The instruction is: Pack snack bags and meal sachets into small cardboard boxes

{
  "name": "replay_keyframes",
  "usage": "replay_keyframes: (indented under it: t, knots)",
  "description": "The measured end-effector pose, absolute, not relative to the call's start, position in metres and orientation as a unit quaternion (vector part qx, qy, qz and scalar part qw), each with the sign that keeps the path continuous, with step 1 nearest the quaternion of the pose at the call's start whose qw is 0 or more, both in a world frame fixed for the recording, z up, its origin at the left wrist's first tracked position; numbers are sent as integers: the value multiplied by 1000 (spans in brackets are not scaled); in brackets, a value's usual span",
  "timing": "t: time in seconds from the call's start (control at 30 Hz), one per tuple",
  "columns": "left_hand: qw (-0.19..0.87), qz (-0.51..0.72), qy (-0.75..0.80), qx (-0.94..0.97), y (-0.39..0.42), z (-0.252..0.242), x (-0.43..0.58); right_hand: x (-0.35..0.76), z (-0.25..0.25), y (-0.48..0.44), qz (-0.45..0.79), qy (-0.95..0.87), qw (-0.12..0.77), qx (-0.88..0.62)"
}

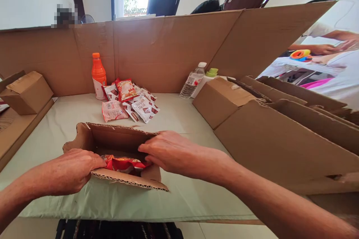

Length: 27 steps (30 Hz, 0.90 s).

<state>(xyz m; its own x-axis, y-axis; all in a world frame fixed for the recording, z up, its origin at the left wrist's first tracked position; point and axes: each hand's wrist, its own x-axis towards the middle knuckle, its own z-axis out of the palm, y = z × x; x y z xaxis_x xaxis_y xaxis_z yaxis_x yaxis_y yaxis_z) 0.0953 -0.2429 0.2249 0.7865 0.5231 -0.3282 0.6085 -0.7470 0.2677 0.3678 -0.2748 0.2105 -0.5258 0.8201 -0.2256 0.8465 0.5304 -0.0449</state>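
Note:
A small open cardboard box [120, 183] with torn, uneven edges stands on the cloth-covered table in front of me. Inside it lies a red snack packet [126, 164], partly hidden by the front wall. My left hand [80, 166] reaches over the box's left front corner, its fingers closed on the packet's left end. From the right, my right hand [171, 153] dips in over the far right rim. Its fingers are curled at the packet's right end, and some fingertips are hidden.
Behind the box lies a pile of white sachets [144, 108] with a red packet [125, 89] on top and a pink packet [114, 111] beside it. An orange bottle [98, 76] and a clear water bottle [193, 82] stand near the cardboard wall [168, 44]. Cardboard boxes [269, 134] flank the right.

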Motion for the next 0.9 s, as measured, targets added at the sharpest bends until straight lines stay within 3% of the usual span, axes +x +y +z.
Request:
replay_keyframes:
  t: [0.2,0.47,0.63,0.9]
  knots:
    - [206,-128,327,914,-247,220,93,344,220,-274,-91,856,126,493]
    - [187,-106,331,919,-250,209,87,335,215,-280,-146,882,67,443]
    - [169,-56,318,931,-250,189,79,328,195,-249,-260,906,75,326]
    - [222,-66,272,934,-254,197,88,331,192,-260,-266,909,29,318]
